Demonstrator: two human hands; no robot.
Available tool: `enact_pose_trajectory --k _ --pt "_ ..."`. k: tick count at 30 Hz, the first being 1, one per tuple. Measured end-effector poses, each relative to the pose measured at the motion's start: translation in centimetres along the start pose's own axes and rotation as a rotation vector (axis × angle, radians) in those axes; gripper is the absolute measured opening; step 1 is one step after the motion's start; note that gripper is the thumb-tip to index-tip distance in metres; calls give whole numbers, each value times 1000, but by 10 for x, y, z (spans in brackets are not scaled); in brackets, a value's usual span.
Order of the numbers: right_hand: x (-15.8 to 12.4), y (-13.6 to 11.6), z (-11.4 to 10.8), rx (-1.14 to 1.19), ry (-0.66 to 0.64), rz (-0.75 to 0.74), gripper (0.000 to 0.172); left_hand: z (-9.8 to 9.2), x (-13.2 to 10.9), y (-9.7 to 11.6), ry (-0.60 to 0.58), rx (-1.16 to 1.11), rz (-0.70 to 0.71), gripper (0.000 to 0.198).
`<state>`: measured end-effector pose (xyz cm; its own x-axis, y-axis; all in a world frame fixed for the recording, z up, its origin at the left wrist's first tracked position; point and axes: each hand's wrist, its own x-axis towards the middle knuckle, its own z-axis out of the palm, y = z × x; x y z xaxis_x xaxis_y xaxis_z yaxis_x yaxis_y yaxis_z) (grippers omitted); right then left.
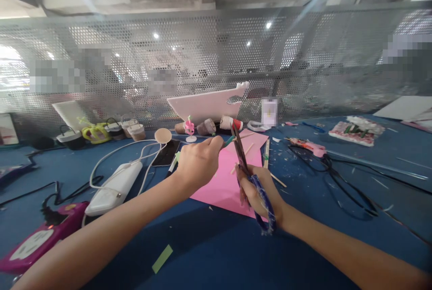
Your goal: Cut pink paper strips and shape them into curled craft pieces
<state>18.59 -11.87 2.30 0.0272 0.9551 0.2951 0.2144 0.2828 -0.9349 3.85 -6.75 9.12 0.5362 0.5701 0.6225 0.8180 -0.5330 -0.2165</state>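
Note:
My left hand is closed in a pinch around a thin stick, with a green stretch showing beside the fingers and a pale tip pointing right. My right hand grips scissors by handles wrapped in blue, blades pointing up and slightly apart. The blades stand at the stick; whether they touch it I cannot tell. Beneath both hands lies pink paper on the blue table, with a few pale sticks on and beside it. A strip of light green paper lies nearer to me.
At left are a white power bank with cables, a magenta power strip and a phone. A pink glue gun with black cord lies right. Small pots, a pink figure and white foam board line the perforated metal screen.

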Motion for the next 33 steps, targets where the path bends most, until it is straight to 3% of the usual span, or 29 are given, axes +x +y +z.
enact_pose_trajectory --k 5,12,16,19,21,23,25,27,29,31,33 --pt "1 3 -1 -38 0 -13 39 -9 5 0 -93 -185 -76 23" --pt "7 4 -6 -351 96 -136 41 -10 10 -6 -189 -670 -208 36" --pt "12 7 -12 -489 129 -233 41 -8 16 -12 -424 -1043 -374 36" --pt "18 12 -19 -588 160 -359 39 -9 24 -23 -733 -1347 -473 30" --pt "22 15 -23 -623 169 -427 39 -8 29 -32 -984 -1439 -440 29" --pt "25 16 -25 -617 147 -418 40 -5 30 -36 -1048 -1406 -360 30" --pt "25 14 -24 -556 106 -322 41 -1 27 -34 -851 -1243 -308 30" --pt "22 10 -21 -441 67 -181 42 2 20 -26 -501 -910 -252 32" --pt "17 6 -17 -285 40 -43 45 4 12 -17 -178 -473 -108 26" --pt "11 3 -14 -135 22 72 50 6 6 -9 -2 -149 43 26" --pt "7 2 -11 -57 9 145 53 8 4 -7 64 44 159 30"
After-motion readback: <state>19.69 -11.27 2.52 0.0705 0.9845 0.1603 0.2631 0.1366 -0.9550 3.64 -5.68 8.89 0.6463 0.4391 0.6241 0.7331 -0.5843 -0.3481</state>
